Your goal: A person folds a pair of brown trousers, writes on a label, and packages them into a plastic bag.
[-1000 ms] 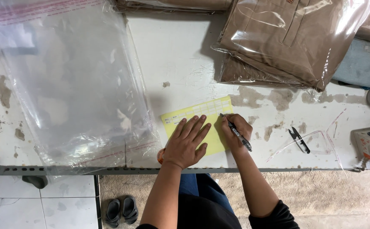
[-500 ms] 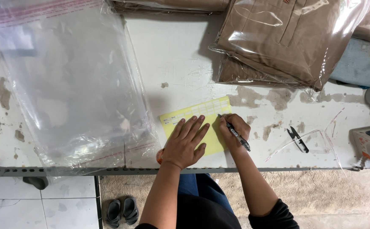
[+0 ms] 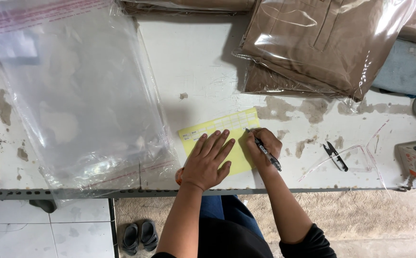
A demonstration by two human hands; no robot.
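Observation:
A yellow sheet with a printed grid lies on the worn white table near its front edge. My left hand presses flat on the sheet, fingers spread. My right hand grips a black pen, its tip touching the sheet's right part. A small orange object peeks out beneath my left wrist.
A stack of large clear plastic bags covers the table's left side. Brown garments packed in plastic lie at the back right. Small black snips and clear plastic strips sit right of my hands. Sandals rest on the floor below.
The pen tip has shifted slightly left along the sheet. My left hand stays pressed in place.

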